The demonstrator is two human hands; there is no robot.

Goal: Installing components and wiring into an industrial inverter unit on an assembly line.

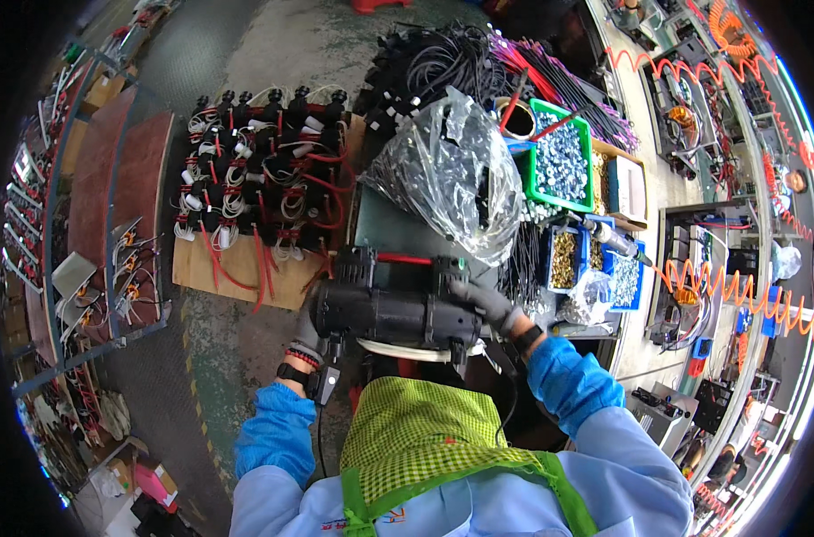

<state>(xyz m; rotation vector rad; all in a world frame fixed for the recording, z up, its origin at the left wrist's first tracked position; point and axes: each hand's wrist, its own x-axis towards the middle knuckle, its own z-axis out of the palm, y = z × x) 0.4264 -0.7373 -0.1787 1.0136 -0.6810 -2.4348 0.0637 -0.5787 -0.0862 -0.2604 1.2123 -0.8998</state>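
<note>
A black air compressor (389, 315) with a cylindrical body lies crosswise at the near edge of the bench, close in front of my body. A red tube (403, 259) runs between the two upright heads on its far side. My left hand (308, 324), in a grey glove, grips its left end, and the body hides most of those fingers. At the right end my gloved right hand (485, 305) has its fingers closed over the head and the end of the body. White wires (405, 352) hang along the compressor's near side.
Several black assemblies with red tubes (264, 170) stand on cardboard (219, 267) at left. Beyond the compressor lies a clear plastic bag (451, 170). On the right are a green bin of fasteners (559, 157), blue bins (563, 259), a power screwdriver (614, 240) and an orange coiled hose (738, 295).
</note>
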